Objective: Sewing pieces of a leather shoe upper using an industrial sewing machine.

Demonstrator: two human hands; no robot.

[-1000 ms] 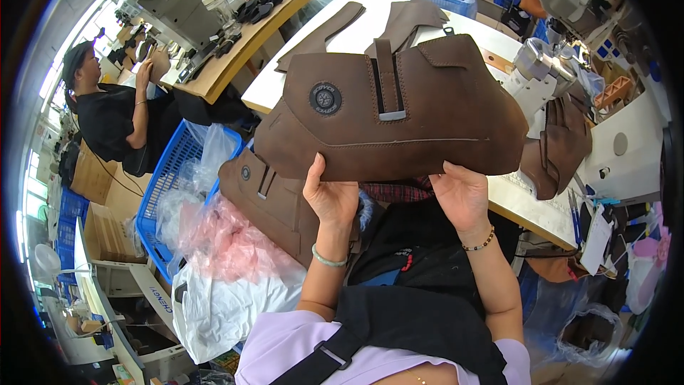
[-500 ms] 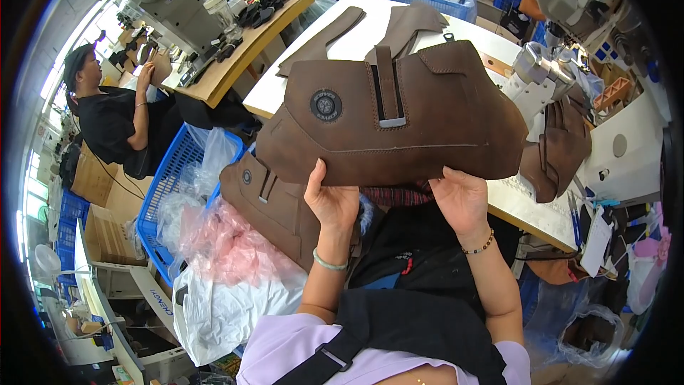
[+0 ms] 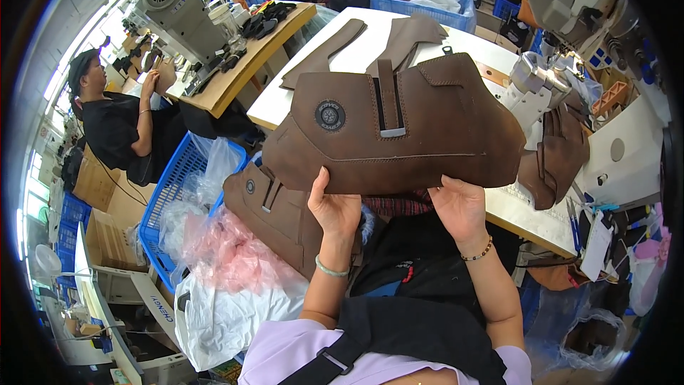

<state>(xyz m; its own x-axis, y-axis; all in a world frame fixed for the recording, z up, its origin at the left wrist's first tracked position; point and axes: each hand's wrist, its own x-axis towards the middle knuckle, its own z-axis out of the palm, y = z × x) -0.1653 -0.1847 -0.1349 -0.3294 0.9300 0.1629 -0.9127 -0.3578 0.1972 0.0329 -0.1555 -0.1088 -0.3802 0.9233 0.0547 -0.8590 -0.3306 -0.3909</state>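
Observation:
A brown leather bag panel (image 3: 427,125) is held up in front of me, over the near edge of the table. It has a round dark badge, a short strap in a slot and stitched seams. My left hand (image 3: 335,207) grips its lower edge, thumb on the front and fingers hidden behind. Farther right along the same edge, my right hand (image 3: 459,207) pinches it the same way. A similar brown panel (image 3: 274,217) lies lower left, beside pink plastic wrap (image 3: 235,249). More brown leather pieces (image 3: 553,157) rest by the sewing machine (image 3: 538,82) at right.
Flat brown strips (image 3: 324,50) lie on the white table (image 3: 274,103). A blue basket (image 3: 167,192) with clear plastic stands at left, above a white plastic bag (image 3: 235,317). A co-worker (image 3: 117,128) sits at another machine (image 3: 178,21). Scissors (image 3: 574,224) are at far right.
The held panel has tilted and dropped slightly in view, its upper edge now lower. Both hands keep their grip on its lower edge.

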